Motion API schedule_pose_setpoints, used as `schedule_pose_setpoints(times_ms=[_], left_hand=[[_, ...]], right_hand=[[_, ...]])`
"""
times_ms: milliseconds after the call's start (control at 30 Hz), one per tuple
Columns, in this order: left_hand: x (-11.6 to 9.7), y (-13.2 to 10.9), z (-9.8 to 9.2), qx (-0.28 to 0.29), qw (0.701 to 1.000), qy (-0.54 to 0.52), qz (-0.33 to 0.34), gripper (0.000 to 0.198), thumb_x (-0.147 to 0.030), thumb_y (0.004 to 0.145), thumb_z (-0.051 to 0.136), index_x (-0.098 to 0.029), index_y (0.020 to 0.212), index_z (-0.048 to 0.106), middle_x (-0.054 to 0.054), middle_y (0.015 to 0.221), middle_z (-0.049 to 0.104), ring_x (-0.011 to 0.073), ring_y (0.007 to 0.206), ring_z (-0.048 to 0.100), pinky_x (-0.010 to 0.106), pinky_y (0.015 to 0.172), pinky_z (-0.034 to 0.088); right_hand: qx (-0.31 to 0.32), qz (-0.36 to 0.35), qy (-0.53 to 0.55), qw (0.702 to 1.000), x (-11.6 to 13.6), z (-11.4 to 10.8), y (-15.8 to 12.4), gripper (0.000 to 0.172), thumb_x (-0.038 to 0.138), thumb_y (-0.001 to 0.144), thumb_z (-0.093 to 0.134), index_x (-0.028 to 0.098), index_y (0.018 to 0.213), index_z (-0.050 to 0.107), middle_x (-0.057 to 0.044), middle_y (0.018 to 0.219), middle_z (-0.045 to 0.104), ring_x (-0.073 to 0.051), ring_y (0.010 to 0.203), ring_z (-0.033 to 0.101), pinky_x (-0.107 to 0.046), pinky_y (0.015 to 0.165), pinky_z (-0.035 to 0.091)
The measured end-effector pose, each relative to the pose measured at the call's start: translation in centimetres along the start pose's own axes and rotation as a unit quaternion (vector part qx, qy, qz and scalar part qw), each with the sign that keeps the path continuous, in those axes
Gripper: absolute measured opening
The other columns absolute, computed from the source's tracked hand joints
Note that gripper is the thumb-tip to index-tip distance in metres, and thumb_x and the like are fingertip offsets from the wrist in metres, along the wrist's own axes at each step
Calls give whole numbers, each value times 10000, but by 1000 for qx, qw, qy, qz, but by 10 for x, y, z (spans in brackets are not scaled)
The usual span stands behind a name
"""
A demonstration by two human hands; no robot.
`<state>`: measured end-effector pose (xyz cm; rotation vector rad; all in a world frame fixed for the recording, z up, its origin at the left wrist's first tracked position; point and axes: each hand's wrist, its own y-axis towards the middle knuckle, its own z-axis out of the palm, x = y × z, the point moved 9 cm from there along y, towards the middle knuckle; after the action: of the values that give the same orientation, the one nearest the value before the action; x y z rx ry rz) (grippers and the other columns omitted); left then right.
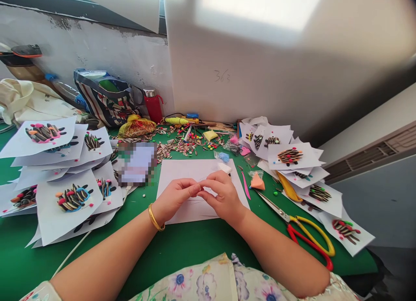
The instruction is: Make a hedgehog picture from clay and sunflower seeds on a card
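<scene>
My left hand (178,198) and my right hand (225,198) meet at the fingertips above a white sheet of paper (182,167). Both have their fingers pinched together; whatever is between them is hidden or too small to name. A gold bangle (155,217) circles my left wrist. Just beyond my right hand, a white lump (224,167) and a bag of blue clay (223,156) lie on the sheet's far right part. Right of the sheet are a pink modelling tool (245,184) and a bag of orange clay (257,180).
Scissors (305,234) lie open at the right. Stacked cards with seed pictures stand on the left (66,205) and right (292,156). Loose seeds (183,145) cover the back of the green table (195,253). A blurred phone (137,163) and red flask (153,106) are left.
</scene>
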<state>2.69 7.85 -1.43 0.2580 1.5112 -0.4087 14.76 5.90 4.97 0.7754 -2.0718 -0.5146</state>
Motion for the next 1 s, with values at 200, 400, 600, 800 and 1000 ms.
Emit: schedule_pose_setpoints(times_ms=[200, 400, 600, 800, 1000], left_hand=[[4, 0, 3, 18, 1000, -18, 10, 302, -429, 874, 606, -143, 854, 701, 33, 785, 615, 155, 772, 519, 286, 755, 407], [6, 0, 1, 21, 999, -27, 3, 286, -418, 834, 661, -137, 852, 714, 50, 814, 643, 171, 797, 541, 302, 778, 422], [4, 0, 4, 26, 999, -27, 6, 317, -438, 859, 621, -141, 771, 688, 35, 761, 607, 157, 762, 512, 284, 744, 412], [8, 1, -1, 15, 1000, -25, 9, 308, -447, 839, 644, -144, 818, 698, 36, 772, 618, 164, 774, 525, 286, 752, 413], [7, 0, 1, 17, 999, -33, 13, 305, -439, 863, 619, -145, 839, 698, 32, 788, 602, 153, 773, 515, 285, 757, 416]], right_hand=[[-16, 6, 18, 1000, -2, -4, 1, 134, 305, 873, 667, 240, 980, 713, -41, 867, 604, -195, 885, 561, -375, 820, 460], [7, -27, 46, 999, 5, 0, 1, 216, 277, 910, 607, 260, 1106, 695, -50, 901, 598, -194, 894, 560, -378, 816, 475], [-7, -2, 54, 999, -2, 0, 1, 132, 317, 863, 677, 255, 975, 712, -42, 871, 589, -194, 871, 564, -372, 797, 488], [1, -20, 54, 998, 3, 1, 2, 203, 309, 874, 661, 264, 1068, 700, -45, 888, 599, -195, 869, 567, -377, 796, 492], [-15, -7, 54, 998, 0, -3, 1, 129, 278, 864, 673, 247, 983, 712, -42, 858, 596, -193, 858, 562, -372, 781, 486]])
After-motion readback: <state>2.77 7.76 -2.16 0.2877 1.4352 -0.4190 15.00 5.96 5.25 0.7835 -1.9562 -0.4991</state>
